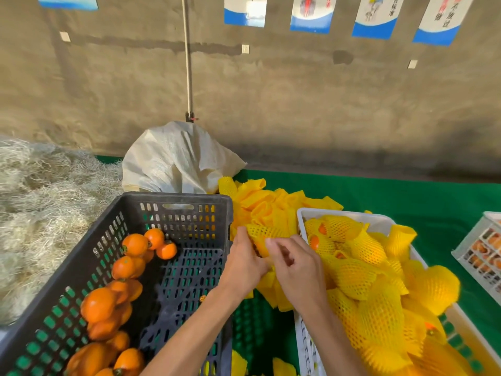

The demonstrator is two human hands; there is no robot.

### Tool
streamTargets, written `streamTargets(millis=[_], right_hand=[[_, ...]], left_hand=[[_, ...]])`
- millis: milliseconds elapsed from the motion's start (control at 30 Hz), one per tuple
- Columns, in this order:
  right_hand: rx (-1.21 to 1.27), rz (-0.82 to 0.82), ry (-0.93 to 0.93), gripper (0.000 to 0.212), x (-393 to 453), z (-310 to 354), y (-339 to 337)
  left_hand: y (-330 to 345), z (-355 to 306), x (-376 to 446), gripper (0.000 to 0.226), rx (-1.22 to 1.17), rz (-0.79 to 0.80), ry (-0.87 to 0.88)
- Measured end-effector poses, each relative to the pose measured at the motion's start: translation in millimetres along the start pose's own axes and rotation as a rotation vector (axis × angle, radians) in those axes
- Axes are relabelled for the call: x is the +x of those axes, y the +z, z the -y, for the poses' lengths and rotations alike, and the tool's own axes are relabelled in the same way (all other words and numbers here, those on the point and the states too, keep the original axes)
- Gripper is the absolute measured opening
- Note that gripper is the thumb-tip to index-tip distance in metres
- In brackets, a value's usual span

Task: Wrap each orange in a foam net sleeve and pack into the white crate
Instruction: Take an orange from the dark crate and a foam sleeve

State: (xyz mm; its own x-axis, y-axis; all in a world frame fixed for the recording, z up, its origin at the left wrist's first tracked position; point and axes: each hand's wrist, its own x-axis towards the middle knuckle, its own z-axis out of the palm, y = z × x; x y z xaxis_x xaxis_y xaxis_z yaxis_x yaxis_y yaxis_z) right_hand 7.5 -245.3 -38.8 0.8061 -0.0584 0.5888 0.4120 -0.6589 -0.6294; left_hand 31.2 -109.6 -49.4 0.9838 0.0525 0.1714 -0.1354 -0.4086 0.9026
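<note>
Sleeving between the crates.
We find both hands, left hand (pixel 244 263) and right hand (pixel 294 264), pinching a yellow mesh foam net sleeve (pixel 267 231).

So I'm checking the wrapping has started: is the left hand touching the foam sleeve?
Touching. The head view shows the left hand with its fingers curled onto the edge of the yellow foam sleeve, no gap between them.

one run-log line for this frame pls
phase: sleeving | left hand: grip on yellow foam net sleeve | right hand: grip on same sleeve | source: dark slotted plastic crate, loose oranges | target: white plastic crate, sleeved fruit inside
</note>
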Motion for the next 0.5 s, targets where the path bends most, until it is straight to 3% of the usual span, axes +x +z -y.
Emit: streamTargets(millis=[67, 167, 233, 367, 433, 500], right_hand=[[0.068, -0.056, 0.204, 0.046, -4, -7, 0], [0.308, 0.2, 0.616, 0.068, -3, -20, 6], [0.565, 0.277, 0.782, 0.067, -3, -22, 13], [0.728, -0.037, 0.76, 0.054, 3, -24, 2], [0.513, -0.164, 0.708, 0.076, 13, -33, -19], [0.157, -0.186, 0.631, 0.092, 26, -49, -45]], left_hand=[[0, 1, 0, 0.055, -0.047, -0.026, -0.015], [1, 4, 1, 0.056, -0.004, -0.022, 0.01], [4, 3, -1, 0.051, -0.018, 0.068, 0.08], [16, -9, -12, 0.058, -0.095, 0.271, 0.193], [18, -15, -15, 0.045, -0.16, 0.252, 0.219], [19, -18, -18, 0.033, -0.173, 0.219, 0.248]])
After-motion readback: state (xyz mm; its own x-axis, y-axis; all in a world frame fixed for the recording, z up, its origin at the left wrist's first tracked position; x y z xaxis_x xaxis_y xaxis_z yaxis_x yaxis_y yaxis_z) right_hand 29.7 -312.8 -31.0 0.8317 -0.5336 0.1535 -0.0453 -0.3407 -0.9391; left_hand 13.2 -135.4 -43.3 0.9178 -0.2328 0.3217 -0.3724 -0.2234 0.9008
